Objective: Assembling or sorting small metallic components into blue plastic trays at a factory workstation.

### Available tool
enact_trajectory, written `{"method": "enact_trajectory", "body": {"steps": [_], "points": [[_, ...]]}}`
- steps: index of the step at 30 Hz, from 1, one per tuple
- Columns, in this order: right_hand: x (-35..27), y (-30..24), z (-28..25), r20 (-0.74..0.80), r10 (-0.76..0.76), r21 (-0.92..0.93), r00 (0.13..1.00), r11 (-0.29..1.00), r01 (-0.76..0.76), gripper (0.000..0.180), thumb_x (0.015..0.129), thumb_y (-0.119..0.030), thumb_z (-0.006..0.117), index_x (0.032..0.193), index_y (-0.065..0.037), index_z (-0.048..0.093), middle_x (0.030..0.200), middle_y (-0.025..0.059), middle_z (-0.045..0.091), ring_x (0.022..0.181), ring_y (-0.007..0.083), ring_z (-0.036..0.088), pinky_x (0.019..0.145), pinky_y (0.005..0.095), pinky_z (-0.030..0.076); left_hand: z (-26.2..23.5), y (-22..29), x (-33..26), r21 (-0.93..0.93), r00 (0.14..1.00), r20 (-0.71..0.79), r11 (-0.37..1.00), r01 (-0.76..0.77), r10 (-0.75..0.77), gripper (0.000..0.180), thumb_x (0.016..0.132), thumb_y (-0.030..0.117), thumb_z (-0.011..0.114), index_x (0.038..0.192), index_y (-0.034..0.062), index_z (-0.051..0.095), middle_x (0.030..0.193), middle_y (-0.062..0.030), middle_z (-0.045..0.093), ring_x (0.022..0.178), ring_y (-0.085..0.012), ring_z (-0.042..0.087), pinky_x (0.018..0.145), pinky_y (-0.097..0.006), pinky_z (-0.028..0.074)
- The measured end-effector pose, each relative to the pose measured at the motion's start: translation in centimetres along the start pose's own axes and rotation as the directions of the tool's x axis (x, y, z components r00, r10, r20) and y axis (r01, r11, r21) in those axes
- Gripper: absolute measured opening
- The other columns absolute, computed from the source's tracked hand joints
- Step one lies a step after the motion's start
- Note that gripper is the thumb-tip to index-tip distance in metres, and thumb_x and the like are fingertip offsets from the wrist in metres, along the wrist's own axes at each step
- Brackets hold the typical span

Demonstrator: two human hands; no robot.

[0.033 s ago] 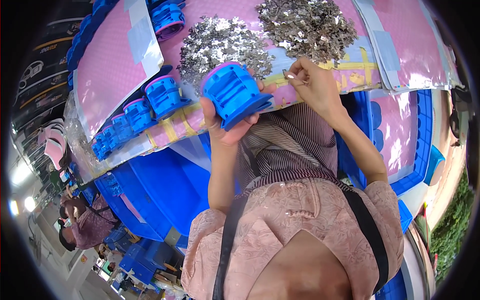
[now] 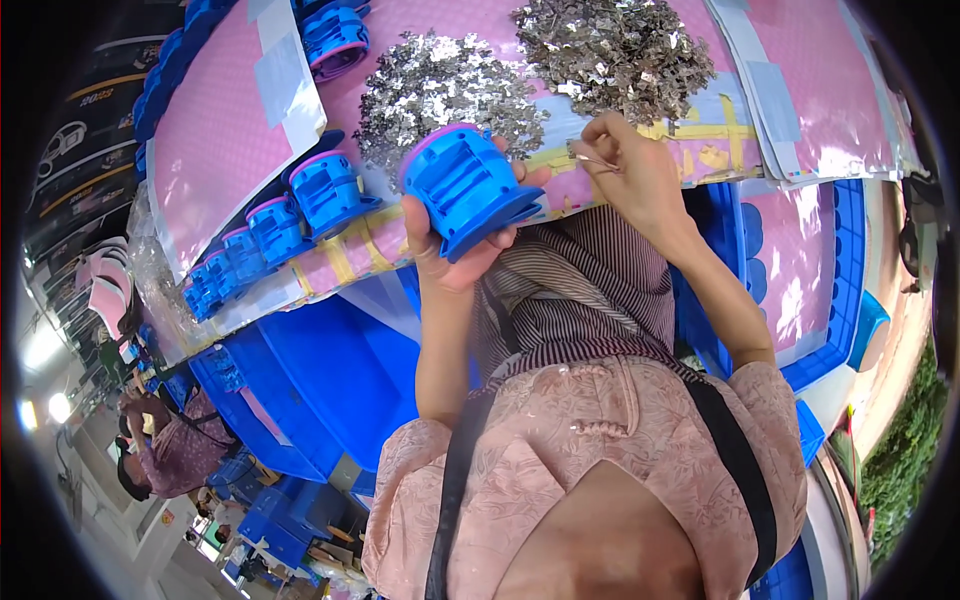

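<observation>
My left hand (image 2: 450,255) gripped a blue plastic housing (image 2: 468,190) at frame centre; my right hand (image 2: 630,175) pinched a small metal clip (image 2: 592,160) below the upper-right clip pile (image 2: 615,50).

Glossy blue plastic housing (image 2: 468,190); shiny metal clips (image 2: 440,88).

No change to report btw the two shots; nothing has moved as far as you can tell. Your left hand (image 2: 455,250) grips the blue plastic part (image 2: 470,190) at approx 12 o'clock from your chest, same spot as before. Your right hand (image 2: 635,180) pinches the small metal clip (image 2: 590,158) at 1 o'clock, also unshifted. The clip piles (image 2: 440,85) and the row of blue parts (image 2: 270,225) at 10 o'clock look identical.
</observation>
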State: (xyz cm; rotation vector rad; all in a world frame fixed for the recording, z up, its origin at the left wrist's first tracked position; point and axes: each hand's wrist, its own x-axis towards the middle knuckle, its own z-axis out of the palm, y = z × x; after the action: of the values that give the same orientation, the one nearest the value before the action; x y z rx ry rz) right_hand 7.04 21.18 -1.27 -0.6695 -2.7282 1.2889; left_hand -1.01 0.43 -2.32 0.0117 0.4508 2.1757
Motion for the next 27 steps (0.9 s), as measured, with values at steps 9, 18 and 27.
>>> {"method": "enact_trajectory", "body": {"steps": [9,18,27], "points": [[0.5,1.7,0.4,-0.178,-0.488,-0.088,0.855,0.873,0.480,0.015,0.086,-0.006,0.069,0.100,-0.006,0.064,0.092,0.0051,0.061,0.066,0.0144,0.063,0.053,0.0284,0.048,0.8,-0.1,-0.7,0.234,0.985,-0.170,0.972,0.035,0.005,0.087,0.082,0.051,0.073,0.140,-0.0028,0.038,0.124,-0.0251,0.058,0.105,-0.0352,0.066,0.067,-0.037,0.061],[-1.3,-2.7,-0.2,0.087,-0.148,0.673,0.985,0.738,0.051,0.006,0.090,-0.003,0.067,0.091,-0.001,0.061,0.088,-0.0023,0.062,0.056,-0.0036,0.045,0.048,0.0161,0.033,2.2,-1.2,-0.7,0.621,0.933,-0.283,0.783,0.003,0.221,0.066,0.082,0.037,0.073,0.130,-0.0036,0.051,0.107,-0.0164,0.067,0.084,-0.0240,0.070,0.061,-0.036,0.059],[-1.9,-3.0,-0.4,-0.052,-0.199,0.554,0.979,0.810,0.194,0.017,0.085,0.001,0.069,0.101,-0.003,0.072,0.086,0.0007,0.067,0.063,0.0019,0.051,0.053,0.0183,0.038,3.7,-0.8,-0.6,0.688,0.940,-0.262,0.725,0.024,0.217,0.080,0.072,0.033,0.082,0.135,-0.0011,0.045,0.119,-0.0122,0.060,0.106,-0.0206,0.062,0.093,-0.033,0.050]]}}
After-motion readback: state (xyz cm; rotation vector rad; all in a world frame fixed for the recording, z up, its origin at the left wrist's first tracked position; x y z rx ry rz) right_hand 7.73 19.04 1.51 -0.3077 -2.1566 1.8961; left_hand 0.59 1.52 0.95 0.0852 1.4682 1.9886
